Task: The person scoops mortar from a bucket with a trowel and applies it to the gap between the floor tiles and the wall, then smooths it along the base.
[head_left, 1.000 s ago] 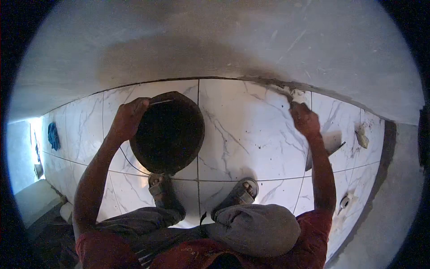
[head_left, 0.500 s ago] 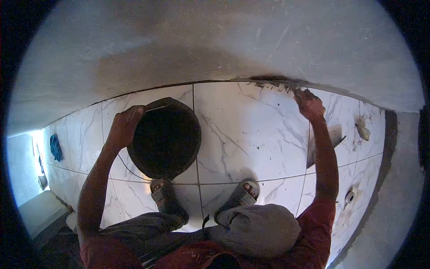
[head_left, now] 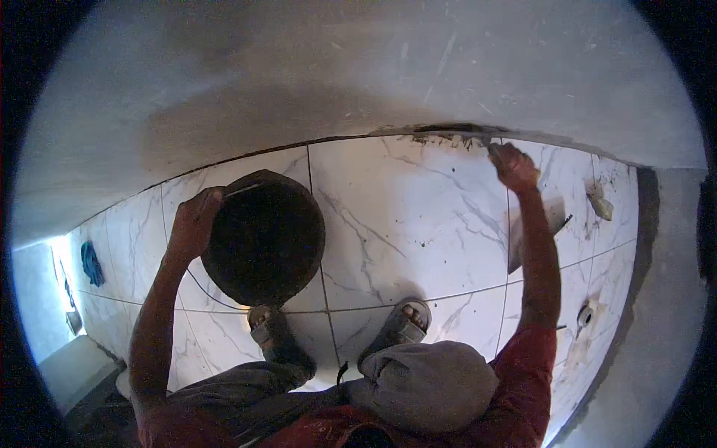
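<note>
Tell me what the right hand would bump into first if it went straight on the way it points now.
Probably the dark, rough strip along the foot of the wall, just ahead of the right hand, though the depth is hard to judge.

Dark bucket (head_left: 265,243) blocking left, open tiles (head_left: 396,216) mid-floor, wall (head_left: 358,67) barring ahead
</note>
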